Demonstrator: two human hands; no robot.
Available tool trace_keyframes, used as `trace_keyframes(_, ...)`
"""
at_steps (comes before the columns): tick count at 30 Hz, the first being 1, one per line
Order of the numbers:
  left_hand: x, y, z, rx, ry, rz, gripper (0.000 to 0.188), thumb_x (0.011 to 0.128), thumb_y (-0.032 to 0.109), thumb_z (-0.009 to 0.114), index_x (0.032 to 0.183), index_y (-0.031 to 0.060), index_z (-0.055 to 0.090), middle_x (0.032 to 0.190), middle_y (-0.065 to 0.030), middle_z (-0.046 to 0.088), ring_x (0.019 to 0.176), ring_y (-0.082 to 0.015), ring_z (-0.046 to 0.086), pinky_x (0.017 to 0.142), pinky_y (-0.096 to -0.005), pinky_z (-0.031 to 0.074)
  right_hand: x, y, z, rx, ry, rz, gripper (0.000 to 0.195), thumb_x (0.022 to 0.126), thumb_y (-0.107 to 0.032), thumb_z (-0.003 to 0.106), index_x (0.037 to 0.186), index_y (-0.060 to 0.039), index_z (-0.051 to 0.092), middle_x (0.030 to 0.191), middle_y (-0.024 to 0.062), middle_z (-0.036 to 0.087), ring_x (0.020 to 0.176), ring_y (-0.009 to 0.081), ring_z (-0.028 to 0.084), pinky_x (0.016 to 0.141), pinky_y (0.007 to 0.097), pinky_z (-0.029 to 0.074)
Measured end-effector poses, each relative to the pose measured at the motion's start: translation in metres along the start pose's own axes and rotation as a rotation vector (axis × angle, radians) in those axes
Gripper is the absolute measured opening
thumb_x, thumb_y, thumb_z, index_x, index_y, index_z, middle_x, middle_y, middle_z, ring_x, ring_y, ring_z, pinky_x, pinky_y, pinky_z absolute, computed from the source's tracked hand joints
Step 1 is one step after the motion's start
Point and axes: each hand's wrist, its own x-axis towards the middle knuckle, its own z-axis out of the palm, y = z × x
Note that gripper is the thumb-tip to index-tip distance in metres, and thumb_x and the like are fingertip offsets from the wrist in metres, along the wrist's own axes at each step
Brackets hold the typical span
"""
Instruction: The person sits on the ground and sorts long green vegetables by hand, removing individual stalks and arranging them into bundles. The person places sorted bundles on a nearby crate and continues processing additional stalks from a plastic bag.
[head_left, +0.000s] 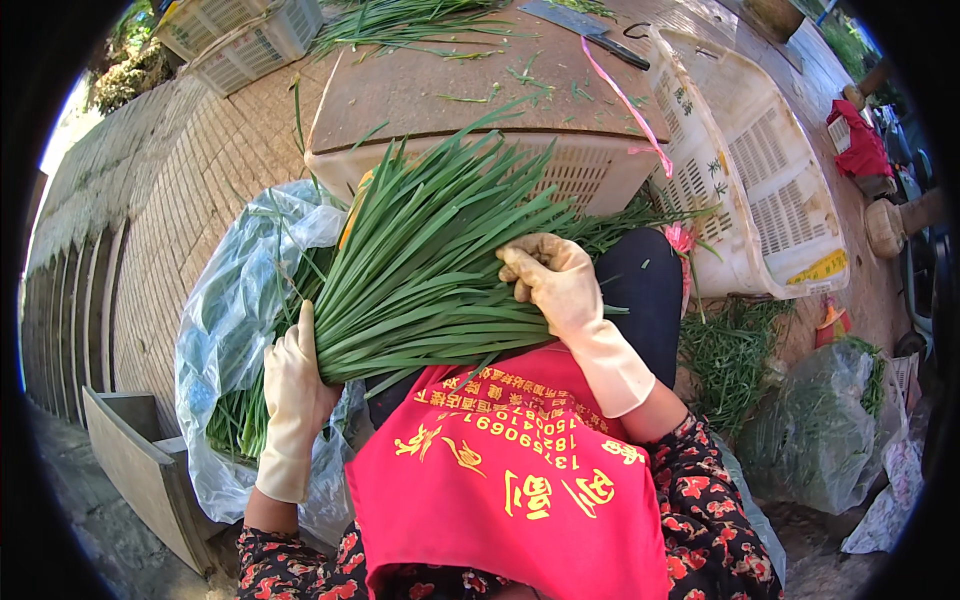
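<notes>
A thick bunch of green garlic chives (427, 262) fans out across my lap, over a red apron (510, 510) that bears writing. My left hand (296, 382), in a cream rubber glove, grips the gathered end of the bunch. At the fanned right side, my right hand (551, 277), gloved the same way, has its fingers curled in at the leaves; whether a blade is pinched there is hidden. Beneath and left of the bunch lies a clear plastic bag (225, 337) with more chives in it.
Ahead, a wooden board (420, 97) on a plastic crate (585, 165) carries a cleaver (562, 16), a pink tie (619, 94) and chives (405, 22). An empty white crate (772, 172) leans right. Loose greens (731, 360) and a filled plastic bag (817, 427) lie on the ground.
</notes>
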Motion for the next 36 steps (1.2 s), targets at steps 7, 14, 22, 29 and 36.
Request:
trace_keyframes(7, 0.002, -0.003, 0.000, -0.004, -0.011, -0.007, 0.108, 0.064, 0.032, 0.083, 0.147, -0.0028, 0.024, 0.108, -0.0153, 0.056, 0.099, -0.0310, 0.055, 0.092, -0.0406, 0.041, -0.023, -0.033, -0.050, -1.453, 0.589, -0.634, 0.035, 0.078, -0.009, 0.070, 0.112, -0.0049, 0.062, 0.120, 0.0152, 0.063, 0.108, 0.0347, 0.060, 0.096, 0.0438, 0.046)
trace_keyframes(14, 0.007, -0.005, -0.008, -0.001, 0.013, 0.047, 0.109, 0.063, 0.033, 0.084, 0.147, -0.0035, 0.024, 0.109, -0.0154, 0.057, 0.101, -0.0304, 0.056, 0.093, -0.0423, 0.041, 0.004, -0.006, 0.021, -1.356, -0.032, -1.024, 0.039, 0.082, -0.013, 0.064, 0.121, -0.0058, 0.061, 0.121, 0.0133, 0.064, 0.110, 0.0290, 0.062, 0.099, 0.0462, 0.043)
trace_keyframes(22, 0.004, -0.010, -0.002, -0.046, -0.044, 0.011, 0.111, 0.063, 0.035, 0.083, 0.147, -0.0040, 0.022, 0.111, -0.0159, 0.057, 0.102, -0.0313, 0.055, 0.094, -0.0408, 0.041, -0.020, 0.021, 0.022, -1.068, -0.165, -1.042, 0.032, 0.083, -0.010, 0.066, 0.115, -0.0029, 0.061, 0.110, 0.0145, 0.067, 0.101, 0.0294, 0.065, 0.090, 0.0412, 0.050)
trace_keyframes(29, 0.003, -0.013, 0.002, -0.032, -0.023, 0.035, 0.110, 0.064, 0.038, 0.083, 0.146, -0.0049, 0.023, 0.108, -0.0155, 0.058, 0.100, -0.0311, 0.056, 0.093, -0.0404, 0.041, -0.014, -0.002, 0.026, -0.504, 0.018, -0.553, 0.029, 0.093, -0.013, 0.060, 0.116, 0.0046, 0.059, 0.081, 0.0152, 0.071, 0.069, 0.0241, 0.070, 0.066, 0.0303, 0.054)
trace_keyframes(36, 0.004, -0.011, -0.001, -0.028, -0.048, 0.006, 0.112, 0.063, 0.037, 0.083, 0.147, -0.0050, 0.022, 0.108, -0.0159, 0.057, 0.100, -0.0314, 0.055, 0.094, -0.0406, 0.041, 0.011, -0.040, 0.032, -0.937, 0.010, -0.041, 0.053, 0.089, -0.030, 0.065, 0.129, 0.0031, 0.051, 0.083, 0.0141, 0.071, 0.087, 0.0330, 0.068, 0.075, 0.0400, 0.053)
